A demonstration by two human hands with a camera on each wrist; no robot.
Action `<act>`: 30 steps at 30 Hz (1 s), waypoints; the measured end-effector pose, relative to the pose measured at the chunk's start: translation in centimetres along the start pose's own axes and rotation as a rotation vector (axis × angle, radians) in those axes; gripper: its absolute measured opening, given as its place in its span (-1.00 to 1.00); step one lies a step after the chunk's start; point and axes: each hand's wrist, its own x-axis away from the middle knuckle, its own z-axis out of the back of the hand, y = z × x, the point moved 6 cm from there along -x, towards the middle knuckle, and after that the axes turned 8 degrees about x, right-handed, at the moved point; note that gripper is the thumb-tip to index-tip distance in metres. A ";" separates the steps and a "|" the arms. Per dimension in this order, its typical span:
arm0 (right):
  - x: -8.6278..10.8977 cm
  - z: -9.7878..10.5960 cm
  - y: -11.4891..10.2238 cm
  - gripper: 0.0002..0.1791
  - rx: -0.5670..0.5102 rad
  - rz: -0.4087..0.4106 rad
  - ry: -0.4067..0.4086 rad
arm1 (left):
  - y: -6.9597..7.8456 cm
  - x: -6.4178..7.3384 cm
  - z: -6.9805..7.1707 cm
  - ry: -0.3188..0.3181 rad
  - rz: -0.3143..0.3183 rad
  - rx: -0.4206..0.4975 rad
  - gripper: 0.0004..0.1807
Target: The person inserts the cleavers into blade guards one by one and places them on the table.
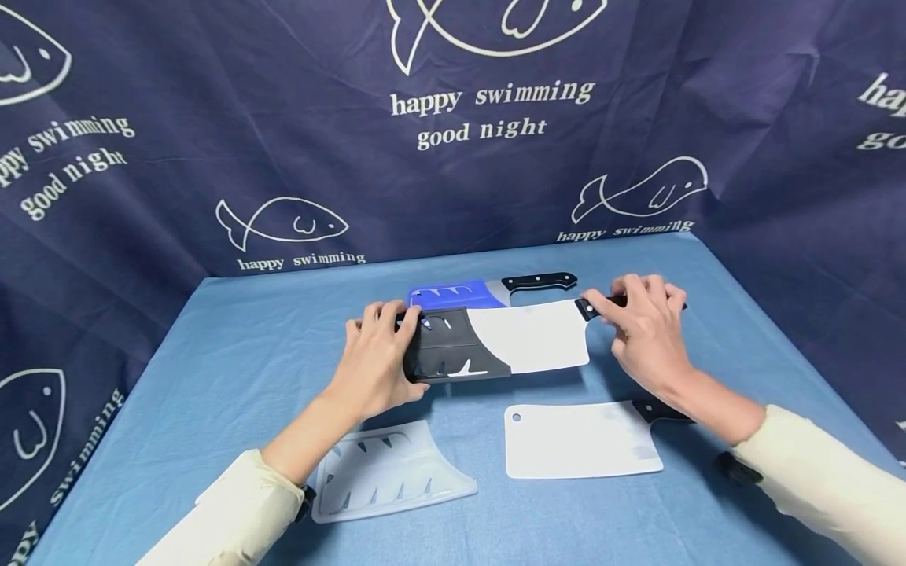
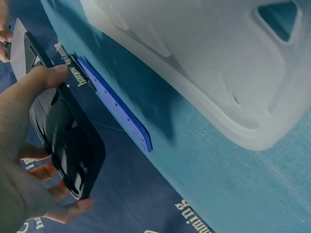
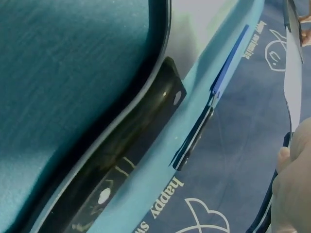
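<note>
My right hand (image 1: 647, 334) grips the black handle of a cleaver (image 1: 541, 338), raised above the table with its blade pointing left. The blade's front part sits inside a black blade cover (image 1: 442, 346). My left hand (image 1: 375, 358) holds that cover by its closed end, thumb on the lower edge and fingers over the top. In the left wrist view the thumb and fingers span the black cover (image 2: 68, 136). The right wrist view has the right hand (image 3: 294, 189) at its edge, around the handle.
A cleaver in a blue cover (image 1: 453, 295) lies behind the raised one. Nearer lie a translucent white blade cover (image 1: 396, 472) at left and a bare cleaver (image 1: 580, 440) at right, its handle partly behind my right forearm. A dark printed curtain (image 1: 495, 196) hangs behind the blue table.
</note>
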 end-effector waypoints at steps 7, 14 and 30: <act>-0.3 0.1 -0.3 -0.27 0.016 0.016 -0.013 | 0.2 -0.2 -0.1 -0.023 0.017 0.004 0.16; -0.3 -0.1 -0.3 -0.23 0.029 0.046 -0.028 | 0.5 -0.2 0.0 -0.045 0.041 -0.012 0.16; 0.0 0.1 0.1 -0.23 0.025 0.042 -0.029 | 1.2 -0.7 0.2 -0.095 0.062 0.008 0.16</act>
